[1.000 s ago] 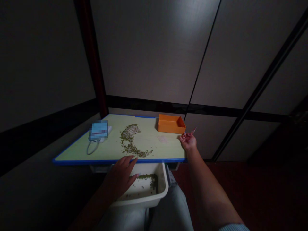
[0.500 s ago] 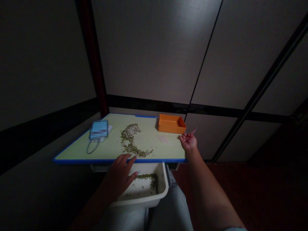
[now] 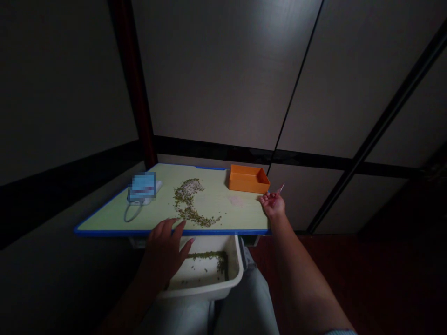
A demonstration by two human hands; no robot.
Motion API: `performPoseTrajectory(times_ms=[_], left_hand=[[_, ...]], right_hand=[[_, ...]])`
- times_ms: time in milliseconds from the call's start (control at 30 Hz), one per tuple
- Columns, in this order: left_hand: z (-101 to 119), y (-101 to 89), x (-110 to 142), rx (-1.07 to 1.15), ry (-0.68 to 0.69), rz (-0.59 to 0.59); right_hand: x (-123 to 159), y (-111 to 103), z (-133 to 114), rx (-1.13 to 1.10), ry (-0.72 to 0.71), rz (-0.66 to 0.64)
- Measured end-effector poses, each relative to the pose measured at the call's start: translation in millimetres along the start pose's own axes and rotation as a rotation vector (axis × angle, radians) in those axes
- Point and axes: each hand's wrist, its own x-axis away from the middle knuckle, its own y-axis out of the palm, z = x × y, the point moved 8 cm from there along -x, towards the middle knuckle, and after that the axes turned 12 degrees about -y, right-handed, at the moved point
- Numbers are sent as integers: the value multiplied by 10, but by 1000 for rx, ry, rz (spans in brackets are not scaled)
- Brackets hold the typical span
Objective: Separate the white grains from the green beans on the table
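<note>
A curved trail of small green beans (image 3: pixel 190 202) lies on a pale green table with a blue edge (image 3: pixel 223 231). My left hand (image 3: pixel 163 251) hovers with spread fingers at the table's near edge, over the left rim of a white tub (image 3: pixel 228 284) that rests on my lap and holds some beans. My right hand (image 3: pixel 273 203) rests palm up at the table's right edge, fingers loosely curled, just in front of an orange tray (image 3: pixel 248 179). Whether it holds anything I cannot make out.
A small white device with a looped cable (image 3: pixel 143 193) sits at the table's left. Dark panelled walls rise behind and to the left. A dark red floor (image 3: pixel 349 279) lies to the right. The room is dim.
My left hand has slid left and slightly back along the table's near edge, away from the beans. My right hand has stayed put.
</note>
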Motion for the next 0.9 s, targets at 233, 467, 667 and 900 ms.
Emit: performPoseTrajectory(times_ms=[233, 467, 667, 900], left_hand=[[-176, 112, 30, -197, -158, -25], [-153, 159, 84, -216, -119, -5], [-178, 179, 107, -273, -73, 51], [-256, 224, 113, -314, -123, -9]], right_hand=[[-12, 31, 34, 163, -106, -47], [208, 458, 157, 808, -400, -484], [533, 1157, 511, 1165, -486, -1073], [602, 1304, 739, 1072, -404, -1227]])
